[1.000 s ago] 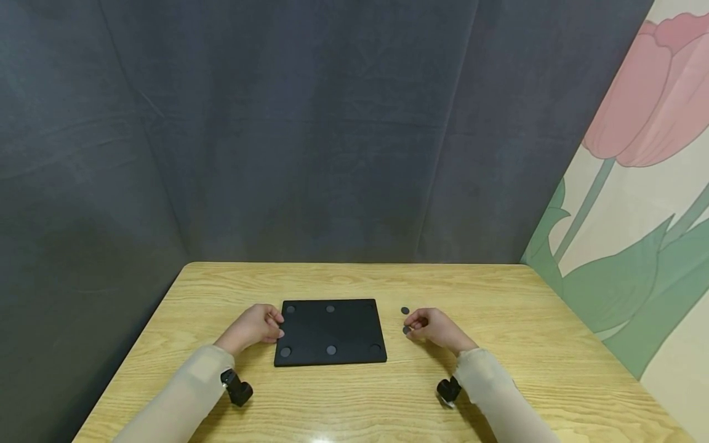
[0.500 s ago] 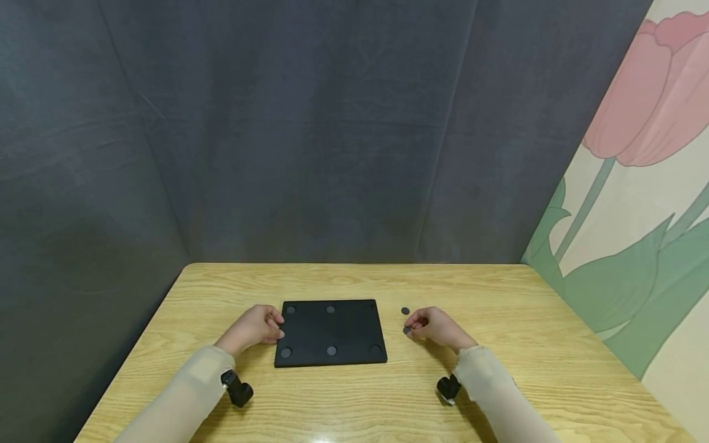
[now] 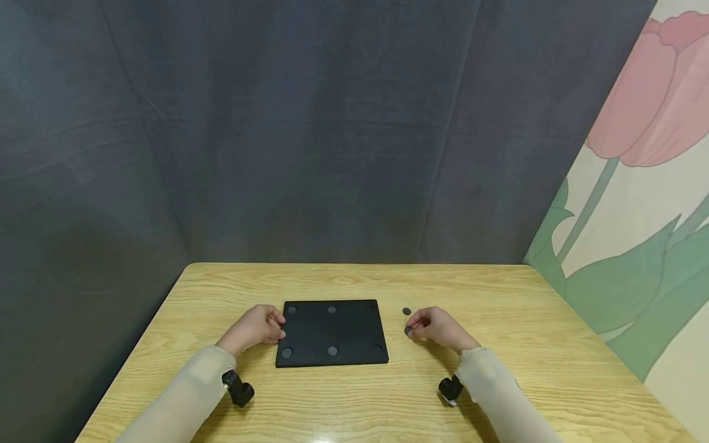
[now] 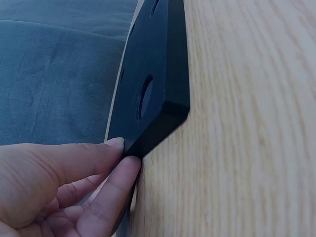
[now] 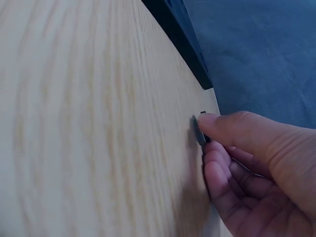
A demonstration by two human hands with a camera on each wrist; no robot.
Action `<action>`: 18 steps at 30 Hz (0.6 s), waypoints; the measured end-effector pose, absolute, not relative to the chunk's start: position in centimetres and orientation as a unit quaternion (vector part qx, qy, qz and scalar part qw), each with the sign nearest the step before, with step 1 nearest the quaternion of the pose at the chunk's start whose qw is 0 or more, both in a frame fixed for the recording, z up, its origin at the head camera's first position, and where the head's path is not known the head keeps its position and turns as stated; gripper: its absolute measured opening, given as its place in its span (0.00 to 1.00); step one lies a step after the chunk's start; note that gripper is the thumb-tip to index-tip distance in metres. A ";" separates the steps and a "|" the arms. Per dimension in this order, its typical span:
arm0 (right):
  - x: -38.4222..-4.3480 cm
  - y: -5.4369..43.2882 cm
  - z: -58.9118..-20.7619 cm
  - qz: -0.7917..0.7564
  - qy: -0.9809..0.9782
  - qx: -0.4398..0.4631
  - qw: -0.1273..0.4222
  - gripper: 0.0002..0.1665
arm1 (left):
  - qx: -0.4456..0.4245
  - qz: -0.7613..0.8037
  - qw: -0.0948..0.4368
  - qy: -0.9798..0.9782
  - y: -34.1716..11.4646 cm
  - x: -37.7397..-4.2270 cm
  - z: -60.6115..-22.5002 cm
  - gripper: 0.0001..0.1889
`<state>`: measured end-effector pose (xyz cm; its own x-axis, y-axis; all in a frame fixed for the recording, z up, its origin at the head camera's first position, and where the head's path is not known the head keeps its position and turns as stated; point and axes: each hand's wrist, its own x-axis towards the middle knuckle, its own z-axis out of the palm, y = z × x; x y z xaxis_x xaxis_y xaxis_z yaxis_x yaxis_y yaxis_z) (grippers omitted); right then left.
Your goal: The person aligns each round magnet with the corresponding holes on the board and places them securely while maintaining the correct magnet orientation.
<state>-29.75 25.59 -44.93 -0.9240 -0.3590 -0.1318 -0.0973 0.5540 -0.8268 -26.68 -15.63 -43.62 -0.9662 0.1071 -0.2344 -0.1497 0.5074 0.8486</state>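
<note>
A flat black board [image 3: 335, 332] with round spots along its long sides lies on the table. At its left edge, my left hand [image 3: 260, 324] grips the rim between thumb and fingers; the left wrist view shows the fingertips [image 4: 129, 165] against the board's side and a round recess [image 4: 145, 97] near the corner. Right of the board, my right hand [image 3: 437, 326] pinches a small dark disc [image 5: 198, 131], tilted close to the tabletop. Another dark disc [image 3: 407, 311] lies flat just beyond that hand. My curled fingers hide part of the pinched disc.
The wood-grain table [image 3: 343, 406] reaches back to a dark grey curtain [image 3: 310, 135]. To the right stands a wall [image 3: 637, 203] painted with tulips. Small black cameras [image 3: 239, 391] sit on both wrists.
Both hands keep their places, and the board and discs stay put. Only the head view has shifted very slightly.
</note>
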 end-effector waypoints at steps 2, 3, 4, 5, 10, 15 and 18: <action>-29.7 25.6 -44.7 -0.456 0.868 -0.136 0.144 0.08 | -0.013 0.496 0.129 0.858 -15.6 -26.7 -43.6 0.12; -29.7 25.6 -44.6 -0.456 0.868 -0.138 0.142 0.08 | -0.014 0.496 0.129 0.859 -15.6 -26.6 -43.6 0.12; -29.7 25.6 -44.4 -0.456 0.867 -0.141 0.140 0.08 | -0.014 0.495 0.129 0.859 -15.6 -26.7 -43.6 0.12; -29.7 25.7 -44.2 -0.455 0.868 -0.145 0.135 0.08 | -0.013 0.496 0.129 0.859 -15.6 -26.7 -43.6 0.12; -29.7 25.4 -42.6 -0.455 0.867 -0.160 0.122 0.10 | -0.015 0.496 0.128 0.859 -15.5 -26.7 -43.6 0.12; -29.4 24.9 -41.4 -0.451 0.869 -0.170 0.110 0.09 | -0.017 0.494 0.128 0.860 -15.5 -26.6 -43.5 0.12; -29.2 24.6 -40.9 -0.448 0.870 -0.179 0.106 0.09 | -0.014 0.491 0.128 0.861 -15.5 -26.5 -43.4 0.12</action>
<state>-29.20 24.58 -40.94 -0.9136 -0.4060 -0.0232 -0.2169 0.5345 -0.8169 -26.53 -15.50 -43.44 -0.9669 0.1007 -0.2344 -0.1505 0.5166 0.8429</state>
